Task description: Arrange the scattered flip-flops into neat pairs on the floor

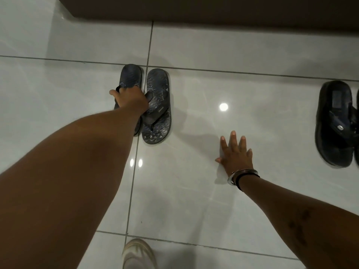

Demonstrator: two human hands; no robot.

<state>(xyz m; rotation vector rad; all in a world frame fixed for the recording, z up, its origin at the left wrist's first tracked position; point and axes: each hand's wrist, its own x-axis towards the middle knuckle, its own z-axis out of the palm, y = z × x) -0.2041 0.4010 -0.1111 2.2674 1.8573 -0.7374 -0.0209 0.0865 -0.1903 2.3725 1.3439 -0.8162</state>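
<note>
Two dark patterned flip-flops lie side by side on the white tiled floor, heels away from me. My left hand (130, 99) is closed on the strap of the left flip-flop (131, 76), and my forearm hides that sandal's lower half. The right flip-flop (158, 107) touches it along its side and lies flat. My right hand (236, 152) rests flat on the tiles with fingers spread, holding nothing, about a hand's length right of the pair. A black flip-flop (334, 123) lies at the right edge, with a sliver of another dark one beside it, cut off by the frame.
A dark brown furniture base or wall (213, 10) runs along the top. A pale shoe (138, 253) shows at the bottom centre. Glossy tiles with grey grout lines reflect ceiling lights between the two groups of sandals.
</note>
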